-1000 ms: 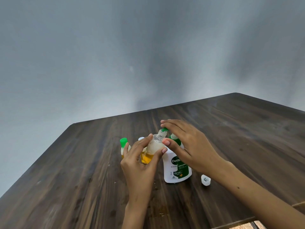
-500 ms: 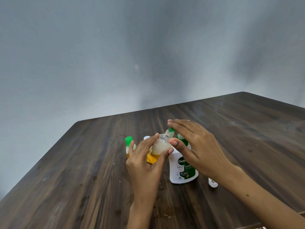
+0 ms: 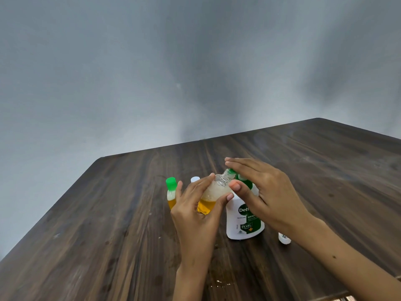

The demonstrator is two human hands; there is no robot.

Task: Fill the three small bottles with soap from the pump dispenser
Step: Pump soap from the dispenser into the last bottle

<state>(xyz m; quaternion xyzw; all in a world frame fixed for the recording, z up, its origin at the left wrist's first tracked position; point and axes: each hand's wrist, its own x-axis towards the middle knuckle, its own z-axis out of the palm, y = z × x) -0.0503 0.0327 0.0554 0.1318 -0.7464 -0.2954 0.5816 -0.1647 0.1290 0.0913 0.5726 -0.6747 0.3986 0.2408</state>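
My left hand (image 3: pixel 196 210) grips a small clear bottle (image 3: pixel 213 195), tilted, with orange soap at the bottom and foam above; its open neck sits under the green pump spout. My right hand (image 3: pixel 265 193) lies with straight fingers on top of the pump head of the white and green soap dispenser (image 3: pixel 244 222). A second small bottle with a green cap (image 3: pixel 171 192) stands left of my left hand. Behind my left fingers a third bottle's white cap (image 3: pixel 195 179) shows.
A loose white cap (image 3: pixel 284 238) lies on the dark wooden table (image 3: pixel 108 224) right of the dispenser, partly hidden by my right wrist. Small soap drops mark the table near my left forearm. A grey wall stands behind the table's far edge.
The view shifted slightly. My right hand's fingers have straightened over the pump head, and more foam shows in the held bottle. The other bottles have not moved.
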